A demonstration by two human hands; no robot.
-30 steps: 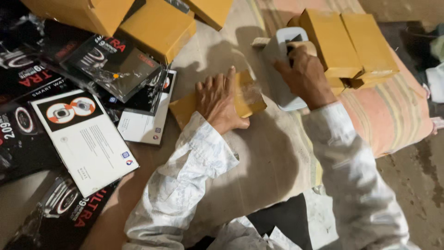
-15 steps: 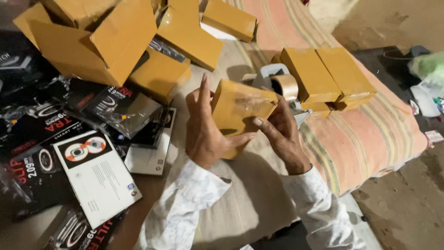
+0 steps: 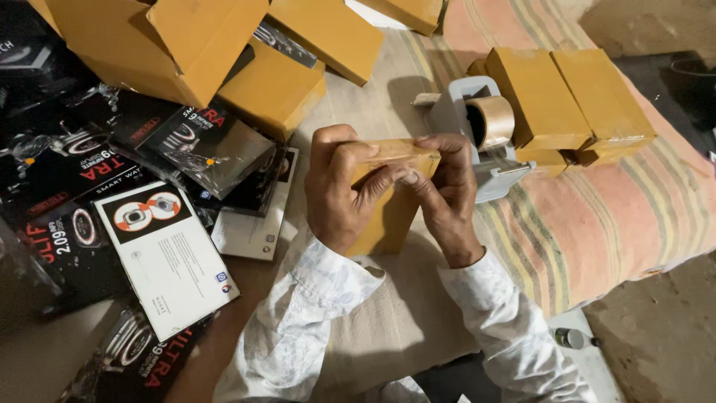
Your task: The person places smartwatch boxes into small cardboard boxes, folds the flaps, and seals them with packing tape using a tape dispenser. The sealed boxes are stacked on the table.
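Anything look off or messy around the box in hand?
Nothing damaged. Both hands, left hand and right hand, grip the small brown box. Shrink-wrapped product boxes lie scattered and overlapping at left; the open carton sits tilted.

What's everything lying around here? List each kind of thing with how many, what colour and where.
small cardboard box: one, tan, held upright in both hands
tape dispenser: one, grey, brown roll, just beyond the held box
closed cardboard boxes: several, tan, stacked right of the dispenser
larger cardboard boxes: several, tan, top left, one open
product packs: many, black, glossy, far left
white cards: two, left of the hands
striped cloth: one, pink and beige, underneath
left hand: grips the box
right hand: pinches its top edge
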